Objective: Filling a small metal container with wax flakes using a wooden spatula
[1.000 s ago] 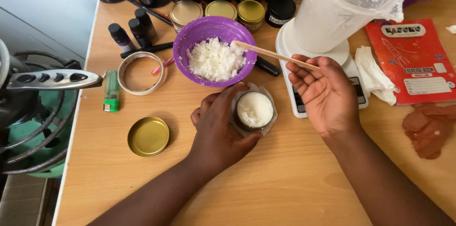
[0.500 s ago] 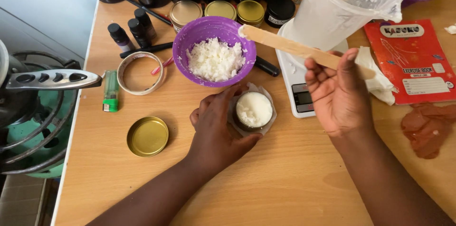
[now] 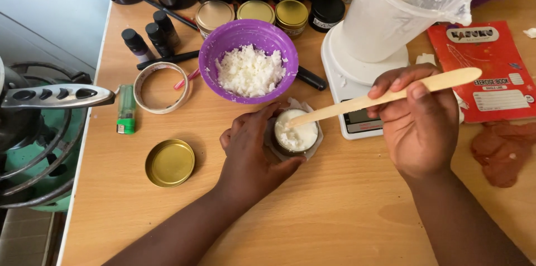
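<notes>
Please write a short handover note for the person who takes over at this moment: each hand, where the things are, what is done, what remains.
Left hand: wrapped around the small tin, which stands on the wooden table.
Right hand: grips the wooden stick; its tip is in the tin's white contents.
Purple bowl of white flakes stands just behind the tin; gold lid lies to the left, off the tin.
Done: tin looks nearly full.
Left: probably the lid, which is not on yet.

Left hand (image 3: 251,151) gripping small jar (image 3: 296,134), right hand (image 3: 416,126) dipping wooden stick (image 3: 385,97)
</notes>
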